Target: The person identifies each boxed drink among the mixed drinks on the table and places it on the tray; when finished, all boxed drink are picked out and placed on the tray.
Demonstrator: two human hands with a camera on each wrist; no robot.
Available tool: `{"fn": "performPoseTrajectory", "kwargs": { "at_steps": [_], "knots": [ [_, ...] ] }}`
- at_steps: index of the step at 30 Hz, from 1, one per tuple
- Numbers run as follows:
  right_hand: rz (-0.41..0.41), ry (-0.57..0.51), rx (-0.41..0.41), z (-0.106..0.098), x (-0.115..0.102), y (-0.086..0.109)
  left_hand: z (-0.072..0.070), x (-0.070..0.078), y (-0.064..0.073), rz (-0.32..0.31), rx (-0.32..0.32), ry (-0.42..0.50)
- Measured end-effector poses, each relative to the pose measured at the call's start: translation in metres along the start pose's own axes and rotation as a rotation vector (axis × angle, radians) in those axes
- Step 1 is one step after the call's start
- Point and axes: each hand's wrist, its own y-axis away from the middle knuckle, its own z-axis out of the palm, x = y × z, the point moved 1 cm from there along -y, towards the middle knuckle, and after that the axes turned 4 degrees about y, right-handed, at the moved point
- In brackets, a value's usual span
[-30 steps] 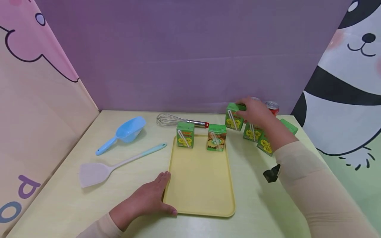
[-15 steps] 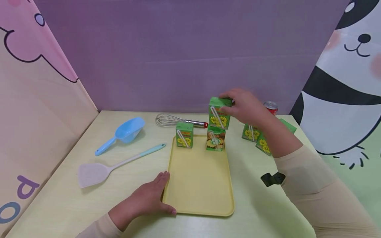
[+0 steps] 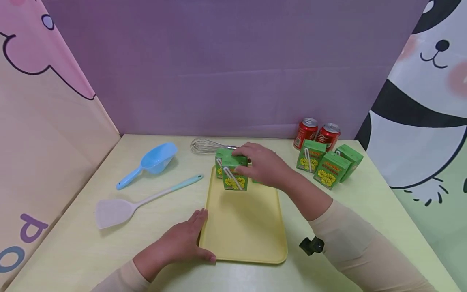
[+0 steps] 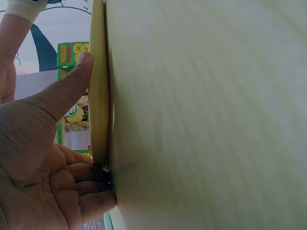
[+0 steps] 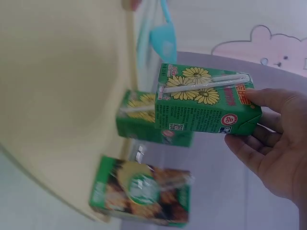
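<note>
Placing step, I'd judge: mid-frame, the right hand pinches a carton, seemingly above the tray; lowering it comes next.

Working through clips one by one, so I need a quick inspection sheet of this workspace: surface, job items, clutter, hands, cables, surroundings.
Surface: pale tabletop.
Job items: held carton over the yellow tray; flower-print carton and brown-and-green carton at its far end; three more cartons at right.
Clutter: blue scoop, spatula, whisk, two red cans.
Hands: right hand grips the held carton; left hand touches the tray's near-left corner.
Cables: nothing seen.
Surroundings: purple backdrop, panda picture, pink cartoon.
</note>
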Motion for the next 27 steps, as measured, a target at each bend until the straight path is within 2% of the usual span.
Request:
{"fn": "performPoseTrajectory", "kwargs": {
  "at_steps": [6,13,19,27],
  "knots": [
    [0.011,0.024,-0.021,0.032,-0.005,-0.002,-0.001,0.001,-0.001,-0.014,-0.009,-0.001],
    [0.024,0.022,-0.018,0.055,-0.008,-0.001,-0.001,0.001,0.000,-0.002,-0.006,-0.007],
    [0.038,-0.020,-0.027,0.063,-0.007,0.000,-0.001,0.001,0.000,-0.010,-0.011,0.000],
    [0.031,-0.029,-0.059,0.063,-0.005,-0.002,-0.001,-0.001,-0.001,-0.015,-0.014,-0.005]
  ]
}}
